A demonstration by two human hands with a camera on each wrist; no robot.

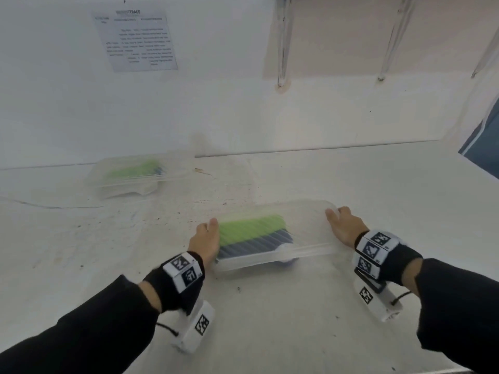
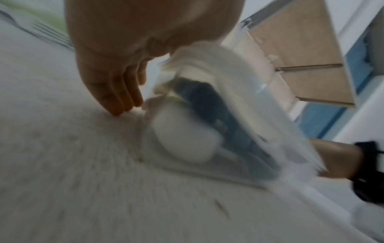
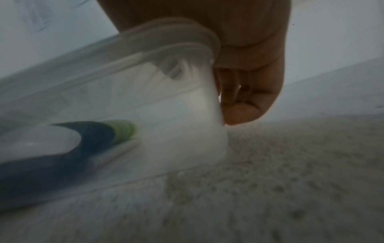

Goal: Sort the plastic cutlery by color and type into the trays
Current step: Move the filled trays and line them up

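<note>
A clear plastic tray (image 1: 310, 230) sits on the white table in front of me. It holds a row of green cutlery (image 1: 251, 228), dark blue cutlery (image 1: 256, 244) beside it, and a white piece (image 1: 286, 251) at the near side. My left hand (image 1: 205, 238) holds the tray's left end, thumb on the rim and fingers (image 2: 116, 92) down along the end wall. My right hand (image 1: 343, 225) grips the right end, fingers (image 3: 245, 105) curled behind the wall (image 3: 187, 106). The wrist views are blurred.
A second clear tray (image 1: 178, 160) with green cutlery (image 1: 135, 170) stands at the back left near the wall. A printed sheet (image 1: 135, 39) hangs on the wall. A thin cable (image 1: 54, 205) lies at the left. A blue panel (image 1: 486, 147) is at the right edge.
</note>
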